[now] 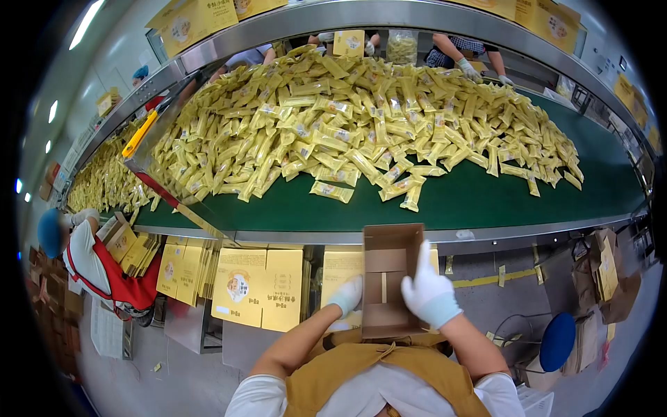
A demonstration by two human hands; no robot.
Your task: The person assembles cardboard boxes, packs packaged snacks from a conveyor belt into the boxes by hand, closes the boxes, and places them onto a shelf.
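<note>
An open cardboard box (pixel 393 261), brown inside and with nothing in it, is in front of my body at the belt's near edge. My right hand (pixel 429 292), in a white glove, grips its right wall, with the thumb over the rim and the other fingers stretched along the side. On the box's left side, my gloved left hand (pixel 347 295) holds the outer wall; its fingertips are partly hidden. Beyond the box, a large heap of yellow wrapped packets (pixel 333 132) lies on the green belt (pixel 292 213).
Flattened yellow cartons (pixel 258 288) stand below the belt to the left. A co-worker in a red apron (pixel 125 278) is at far left; other workers' gloved hands (pixel 470 70) show across the belt. At right are a blue stool (pixel 558 342) and more cartons (pixel 606 271).
</note>
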